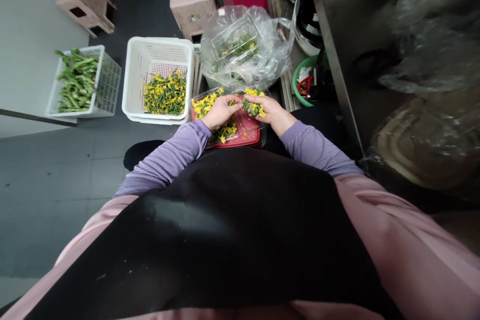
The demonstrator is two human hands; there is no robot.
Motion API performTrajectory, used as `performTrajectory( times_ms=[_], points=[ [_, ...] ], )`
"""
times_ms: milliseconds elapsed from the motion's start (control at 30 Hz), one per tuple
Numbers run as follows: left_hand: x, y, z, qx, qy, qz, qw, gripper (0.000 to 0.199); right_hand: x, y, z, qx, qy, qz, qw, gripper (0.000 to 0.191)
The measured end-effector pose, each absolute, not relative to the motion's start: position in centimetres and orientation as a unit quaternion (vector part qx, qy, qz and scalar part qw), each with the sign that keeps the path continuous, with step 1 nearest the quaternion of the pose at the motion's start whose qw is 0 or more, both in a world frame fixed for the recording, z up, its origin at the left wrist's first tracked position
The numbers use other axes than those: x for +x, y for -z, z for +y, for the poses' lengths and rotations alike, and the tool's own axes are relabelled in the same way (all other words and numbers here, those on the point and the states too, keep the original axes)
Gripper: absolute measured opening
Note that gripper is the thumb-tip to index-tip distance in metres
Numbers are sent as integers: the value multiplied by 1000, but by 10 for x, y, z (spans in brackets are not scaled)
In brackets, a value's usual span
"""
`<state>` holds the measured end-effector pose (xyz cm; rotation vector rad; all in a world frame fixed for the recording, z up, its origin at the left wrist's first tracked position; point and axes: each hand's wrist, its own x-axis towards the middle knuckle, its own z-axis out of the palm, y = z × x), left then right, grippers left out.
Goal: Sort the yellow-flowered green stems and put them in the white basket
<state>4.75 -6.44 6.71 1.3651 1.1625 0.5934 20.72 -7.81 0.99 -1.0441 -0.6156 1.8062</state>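
My right hand (265, 109) is closed around a small bunch of green stems with yellow flowers (252, 106). Close to its left, my left hand (223, 111) pinches at the near side of that bunch; what lies between its fingertips is too small to make out. Under and beside my left hand, a clear plastic box (235, 138) holds more yellow flowers (204, 105). It rests on a red surface (252, 136) in front of my apron.
Left of my hands stands a white basket (129, 80) with cut flowers; farther left, another basket (108, 80) holds green stalks. A clear bag (273, 55) with boxes lies beyond my hands. Pink stools (193, 2) stand behind. A green basin (300, 67) and metal shelf edge (335, 50) are on the right.
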Motion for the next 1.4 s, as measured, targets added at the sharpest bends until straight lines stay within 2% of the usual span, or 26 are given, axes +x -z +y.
performTrajectory(
  times_ms=[167,367,467,633,767,900,967,1033,1167,1267,1400],
  points=[
    [45,-66,-58,629,-260,481,554,12,208,-8,-78,-427,-733,-252,465,23],
    [48,-63,-59,560,-223,500,622,19,208,-6,-78,-450,-680,-274,510,34],
    [53,-59,-59,570,-241,509,598,17,207,-6,-80,-462,-652,-282,531,39],
    [61,-53,-55,548,-247,513,612,16,208,-3,-79,-472,-654,-264,528,32],
    [63,-48,-46,500,-193,526,661,9,223,0,-72,-488,-657,-252,517,26],
    [61,-45,-37,409,-140,514,741,40,237,-7,-71,-500,-620,-273,540,24],
    [58,-45,-34,374,-142,503,766,52,235,-12,-76,-494,-635,-280,524,22],
    [54,-45,-32,352,-154,496,779,56,228,-16,-81,-475,-668,-296,491,23],
    [48,-44,-35,327,-194,501,777,42,211,-16,-87,-451,-698,-321,455,32],
    [48,-42,-41,317,-231,503,770,24,204,-13,-87,-467,-694,-308,454,29],
    [51,-39,-47,298,-312,510,744,16,201,-12,-88,-453,-703,-293,464,31]
  ],
)
